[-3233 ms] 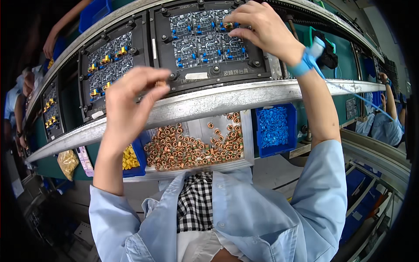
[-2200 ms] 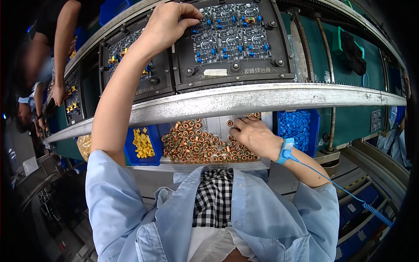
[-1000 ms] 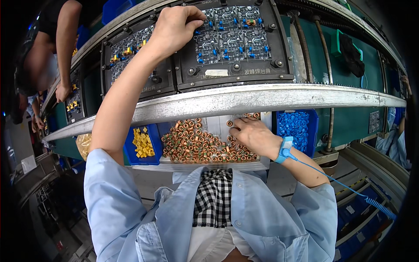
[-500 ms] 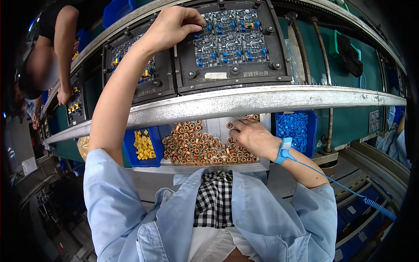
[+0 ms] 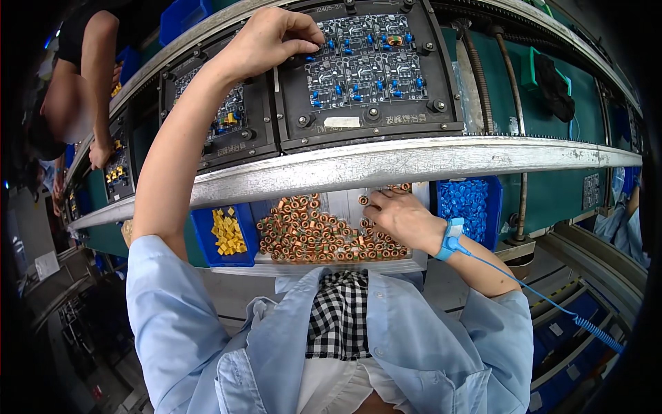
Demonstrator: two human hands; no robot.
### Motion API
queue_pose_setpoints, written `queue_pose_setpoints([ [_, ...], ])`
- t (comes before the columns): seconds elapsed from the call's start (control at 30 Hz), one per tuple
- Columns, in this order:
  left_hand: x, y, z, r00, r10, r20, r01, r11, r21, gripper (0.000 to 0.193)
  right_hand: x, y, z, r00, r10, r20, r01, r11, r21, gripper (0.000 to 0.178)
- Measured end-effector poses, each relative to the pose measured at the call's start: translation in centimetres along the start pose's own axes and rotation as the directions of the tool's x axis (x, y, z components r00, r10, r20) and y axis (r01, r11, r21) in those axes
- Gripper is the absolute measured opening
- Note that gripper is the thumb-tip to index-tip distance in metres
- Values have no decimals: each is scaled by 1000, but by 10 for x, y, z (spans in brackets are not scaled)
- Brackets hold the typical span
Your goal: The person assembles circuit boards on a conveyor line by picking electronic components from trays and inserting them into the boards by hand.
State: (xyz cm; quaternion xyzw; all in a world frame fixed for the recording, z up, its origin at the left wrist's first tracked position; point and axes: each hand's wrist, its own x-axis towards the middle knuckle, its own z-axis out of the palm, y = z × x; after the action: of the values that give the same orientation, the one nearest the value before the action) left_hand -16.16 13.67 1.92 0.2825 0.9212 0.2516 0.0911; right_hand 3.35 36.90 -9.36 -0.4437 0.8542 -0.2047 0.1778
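Observation:
My left hand (image 5: pixel 272 43) reaches over the rail to the upper left corner of a circuit board panel (image 5: pixel 348 79). Its thumb and forefinger are closed in a pinch against the board; what they hold, if anything, is hidden. The panel lies in a black fixture (image 5: pixel 283 127) and carries several blue disc-shaped components and one copper-wound ring coil (image 5: pixel 394 41). Below the rail, my right hand (image 5: pixel 405 219) rests with curled fingers on a heap of copper-wound ring coils (image 5: pixel 303 231). Coils lie at its fingertips, but its grip is hidden.
A blue bin of yellow components (image 5: pixel 201 238) stands left of the coils, a blue bin of blue discs (image 5: pixel 494 241) right. A metal rail (image 5: pixel 358 160) runs between coils and fixtures. A wrist strap cord (image 5: pixel 531 293) trails right. Another person's arm (image 5: pixel 102 76) works at left.
The fixtures have shifted very slightly right and down. My left forearm has swung a little to the left, its fingers still at the board's corner. My right hand stays on the coils.

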Motion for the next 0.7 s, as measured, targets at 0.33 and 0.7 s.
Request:
queue_pose_setpoints([
  [0.33,3,-1,-2,996,75,41,-78,994,76,11,1,1,-2,999,-22,-47,24,999,40,9],
  [0.7,-9,9,10,982,-97,-160,95,995,-24,9,2,0,-7,997,25,75,-26,1000,15,25],
])
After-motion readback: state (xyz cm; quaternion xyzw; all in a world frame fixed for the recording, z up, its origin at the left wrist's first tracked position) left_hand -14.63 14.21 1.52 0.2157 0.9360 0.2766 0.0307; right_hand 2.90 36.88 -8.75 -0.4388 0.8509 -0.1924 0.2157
